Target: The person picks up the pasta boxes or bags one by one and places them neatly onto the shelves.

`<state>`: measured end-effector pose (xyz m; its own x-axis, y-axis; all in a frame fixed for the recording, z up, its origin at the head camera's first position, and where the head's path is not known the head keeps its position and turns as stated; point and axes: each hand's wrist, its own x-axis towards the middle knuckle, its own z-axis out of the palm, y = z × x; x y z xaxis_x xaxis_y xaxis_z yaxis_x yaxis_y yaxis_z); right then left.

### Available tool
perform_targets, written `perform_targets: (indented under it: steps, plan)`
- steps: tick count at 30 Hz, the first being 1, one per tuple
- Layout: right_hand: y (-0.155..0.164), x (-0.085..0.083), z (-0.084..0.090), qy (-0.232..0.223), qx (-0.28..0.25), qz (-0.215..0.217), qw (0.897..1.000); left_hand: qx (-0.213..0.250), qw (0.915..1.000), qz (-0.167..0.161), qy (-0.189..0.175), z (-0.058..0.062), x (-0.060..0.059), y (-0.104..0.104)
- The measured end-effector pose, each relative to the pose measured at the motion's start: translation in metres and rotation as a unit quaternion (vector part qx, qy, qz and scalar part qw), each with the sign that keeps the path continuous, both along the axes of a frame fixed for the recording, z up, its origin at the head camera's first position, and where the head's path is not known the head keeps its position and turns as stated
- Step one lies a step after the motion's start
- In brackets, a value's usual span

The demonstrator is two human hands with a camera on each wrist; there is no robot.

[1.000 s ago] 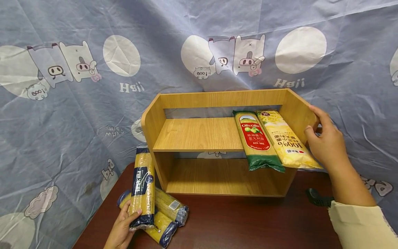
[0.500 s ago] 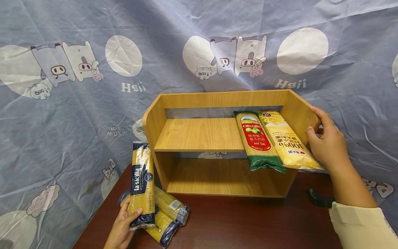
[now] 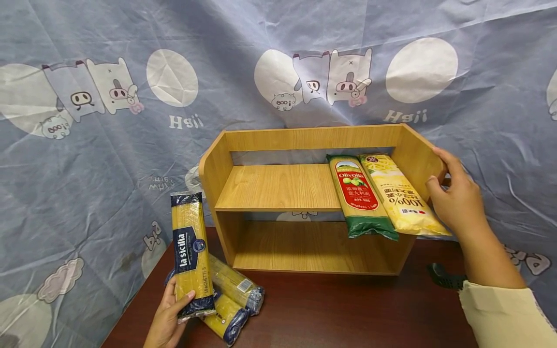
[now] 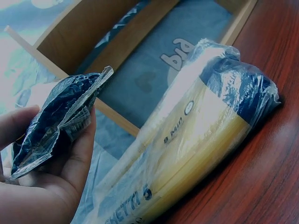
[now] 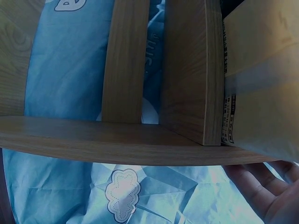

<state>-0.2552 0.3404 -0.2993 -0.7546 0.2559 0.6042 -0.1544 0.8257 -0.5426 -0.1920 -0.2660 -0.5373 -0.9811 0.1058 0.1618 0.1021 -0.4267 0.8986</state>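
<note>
My left hand (image 3: 167,311) grips the lower end of a yellow and navy spaghetti pack (image 3: 190,256), raised left of the wooden shelf (image 3: 278,186). In the left wrist view, fingers and thumb curl round the dark crinkled end of this pack (image 4: 58,121). Beneath it two more spaghetti packs lie crossed on the table, one with a barcode (image 3: 237,285), the other yellow with a navy end (image 3: 224,316). My right hand (image 3: 459,203) holds the shelf's right side panel, thumb inside and fingers on the outer face.
On the upper deck, at the right, lie a green and red Olivoila pasta pack (image 3: 361,195) and a yellow pasta pack (image 3: 400,195), both jutting past the front edge. A black object (image 3: 446,277) is on the table (image 3: 322,309) near the right forearm. Patterned cloth hangs behind.
The spaghetti pack in my left hand has tilted, its top swinging left away from the shelf, and its label now faces up more fully. My right hand stays on the side panel.
</note>
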Motion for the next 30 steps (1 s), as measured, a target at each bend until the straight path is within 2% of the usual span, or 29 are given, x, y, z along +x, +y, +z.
perform_targets:
  steps: [4, 13, 24, 30]
  plan:
    - [0.0, 0.0, 0.0, -0.003, -0.001, 0.003, 1.0, 0.011, 0.9996, -0.014, 0.02, 0.002, 0.002, -0.001]
    - [0.0, 0.001, -0.001, -0.003, -0.005, 0.001, 1.0, 0.003, 0.9997, -0.023, 0.009, 0.01, 0.005, 0.003]
    - [-0.001, 0.0, 0.0, -0.003, -0.005, 0.005, 1.0, 0.022, 0.9958, -0.052, 0.072, 0.023, 0.017, 0.006]
    - [-0.001, 0.001, -0.001, -0.004, -0.007, 0.005, 1.0, 0.033, 0.9944, -0.071, 0.072, 0.031, 0.024, 0.01]
